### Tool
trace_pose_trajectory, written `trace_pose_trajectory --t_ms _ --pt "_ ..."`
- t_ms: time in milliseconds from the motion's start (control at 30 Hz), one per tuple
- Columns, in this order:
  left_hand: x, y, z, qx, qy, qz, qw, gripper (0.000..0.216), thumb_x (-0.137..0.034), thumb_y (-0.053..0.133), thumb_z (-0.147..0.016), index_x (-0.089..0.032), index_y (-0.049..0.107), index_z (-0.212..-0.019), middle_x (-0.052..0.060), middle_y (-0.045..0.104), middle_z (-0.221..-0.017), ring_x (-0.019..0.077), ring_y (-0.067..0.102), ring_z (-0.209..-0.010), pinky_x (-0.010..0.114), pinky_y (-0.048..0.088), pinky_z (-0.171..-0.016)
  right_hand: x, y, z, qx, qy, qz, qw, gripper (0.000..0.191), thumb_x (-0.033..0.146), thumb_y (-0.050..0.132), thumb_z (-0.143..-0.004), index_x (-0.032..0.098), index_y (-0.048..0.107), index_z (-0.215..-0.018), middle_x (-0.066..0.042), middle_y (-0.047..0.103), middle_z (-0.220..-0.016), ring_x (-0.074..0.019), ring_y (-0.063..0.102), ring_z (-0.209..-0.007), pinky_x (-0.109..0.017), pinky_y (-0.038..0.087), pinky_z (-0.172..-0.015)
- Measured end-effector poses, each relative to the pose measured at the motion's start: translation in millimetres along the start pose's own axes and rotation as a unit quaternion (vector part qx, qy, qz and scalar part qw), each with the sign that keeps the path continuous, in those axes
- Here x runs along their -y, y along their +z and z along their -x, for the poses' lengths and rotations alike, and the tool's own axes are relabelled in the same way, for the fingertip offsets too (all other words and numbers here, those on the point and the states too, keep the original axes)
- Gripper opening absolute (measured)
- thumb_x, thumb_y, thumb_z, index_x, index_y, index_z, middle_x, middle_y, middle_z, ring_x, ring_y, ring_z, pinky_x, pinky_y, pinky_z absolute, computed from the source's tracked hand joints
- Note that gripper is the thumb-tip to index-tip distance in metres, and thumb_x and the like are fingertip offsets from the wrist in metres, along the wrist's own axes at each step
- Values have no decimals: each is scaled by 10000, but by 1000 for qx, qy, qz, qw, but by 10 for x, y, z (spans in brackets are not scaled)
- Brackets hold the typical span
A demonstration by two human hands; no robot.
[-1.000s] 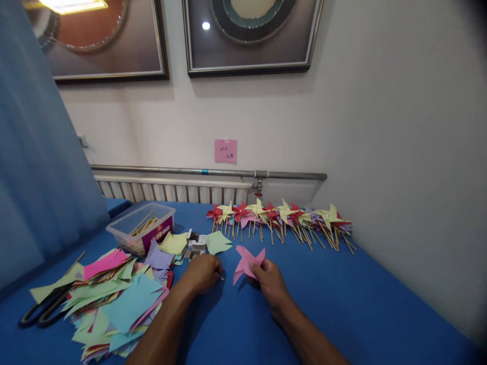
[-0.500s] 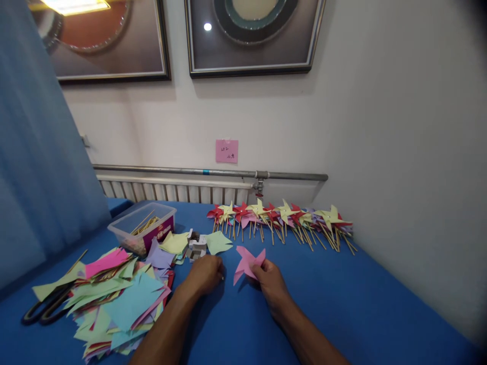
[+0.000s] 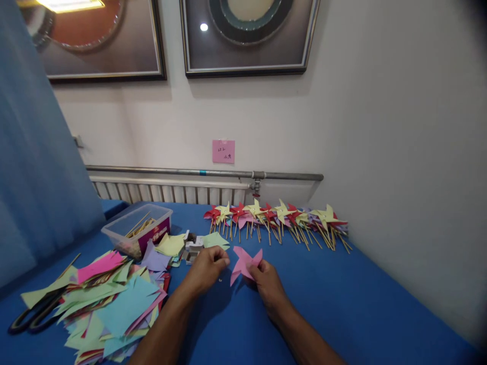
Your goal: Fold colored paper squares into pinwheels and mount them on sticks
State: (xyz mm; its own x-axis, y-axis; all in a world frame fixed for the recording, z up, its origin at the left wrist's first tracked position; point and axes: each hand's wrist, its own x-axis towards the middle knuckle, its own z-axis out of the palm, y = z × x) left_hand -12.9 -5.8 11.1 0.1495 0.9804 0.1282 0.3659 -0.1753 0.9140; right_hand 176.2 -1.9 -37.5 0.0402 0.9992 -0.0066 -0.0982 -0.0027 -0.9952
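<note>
A pink paper pinwheel [image 3: 242,263], its blades folded toward the middle, is pinched in my right hand [image 3: 268,284] above the blue surface. Just left of it, my left hand [image 3: 209,264] has thumb and fingertips pressed together; whatever is between them is too small to make out. Beneath those fingers lies a tiny pale bit [image 3: 219,280]. Small open boxes [image 3: 192,248] stand right behind my left hand, beside a pale green cut paper [image 3: 216,240]. Finished pinwheels on sticks [image 3: 281,213] lie in a row farther back.
At left, a heap of coloured cut paper [image 3: 127,304] spreads beside black-handled scissors [image 3: 36,317]. Behind it stands a clear plastic tub [image 3: 137,230] with wooden sticks. A blue curtain [image 3: 41,142] hangs at far left; a radiator [image 3: 175,192] and pipe run along the wall.
My left hand has lifted slightly and moved right, closer to the pinwheel, exposing the tiny pale bit. My right hand keeps its hold. The whole view has shifted a little.
</note>
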Motion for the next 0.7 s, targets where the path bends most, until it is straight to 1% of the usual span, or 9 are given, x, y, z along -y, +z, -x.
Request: trace_pose_trajectory --t_ms 100,133,200,300,433,500,567,633,700 --pt "-46 138 11 -26 14 59 998 96 -261 601 -756 -179 604 -706 -2 580 -668 143 525 -628 255 401 -620 -26 6 -6 7 2 -11 1000 366 453 715 -708 142 708 -901 -7 669 -652 -148 535 -556 -259 415 -543" --pt "-58 186 17 -41 32 64 997 82 -238 610 -740 -179 607 -685 21 625 -737 161 575 -709 270 439 -689 -30 6 -9 7 -4 -9 1000 364 459 716 -710 144 707 -892 -8 670 -650 -150 539 -556 -259 413 -540" --pt "-71 273 29 -68 68 67 993 69 -199 620 -726 -178 625 -660 77 693 -974 211 635 -939 319 469 -865 -29 4 -12 2 -22 -3 1000 358 464 715 -713 149 710 -882 -20 694 -685 -165 567 -593 -268 436 -566" --pt "-68 373 50 -96 78 59 991 91 -174 606 -746 -180 662 -674 114 649 -1258 256 603 -1168 391 431 -1021 -10 1 -12 -9 -39 7 999 343 458 697 -720 153 717 -876 -35 719 -736 -190 600 -656 -287 468 -614" --pt "-71 436 64 -146 75 56 985 119 -196 598 -779 -183 678 -692 121 590 -1379 278 559 -1257 438 403 -1076 28 0 -7 -34 -52 16 998 296 416 694 -715 161 720 -864 -32 717 -744 -198 611 -686 -289 474 -644" --pt "-78 450 57 -158 49 88 982 121 -211 612 -768 -182 673 -668 129 597 -1376 292 554 -1260 445 403 -1070 45 2 -1 -41 -56 4 998 294 414 693 -726 164 720 -879 -30 717 -751 -200 619 -700 -292 479 -665" --pt "-80 464 42 -140 17 141 980 118 -223 638 -735 -178 660 -628 137 636 -1319 299 570 -1232 439 394 -1069 62 11 10 -34 -60 -11 998 299 421 700 -732 167 717 -888 -32 720 -763 -204 627 -715 -297 487 -684" --pt "-74 476 26 -100 8 189 977 128 -246 665 -702 -173 645 -599 135 684 -1199 285 613 -1129 411 418 -1024 82 30 28 -15 -67 -22 997 294 420 718 -725 170 712 -881 -38 728 -786 -207 632 -730 -300 492 -699" --pt "-64 480 15 -69 24 205 976 144 -277 675 -689 -172 637 -599 107 702 -1024 244 632 -965 364 455 -916 100 52 49 2 -73 -21 997 282 415 737 -717 174 705 -859 -37 729 -791 -204 626 -731 -298 490 -699"
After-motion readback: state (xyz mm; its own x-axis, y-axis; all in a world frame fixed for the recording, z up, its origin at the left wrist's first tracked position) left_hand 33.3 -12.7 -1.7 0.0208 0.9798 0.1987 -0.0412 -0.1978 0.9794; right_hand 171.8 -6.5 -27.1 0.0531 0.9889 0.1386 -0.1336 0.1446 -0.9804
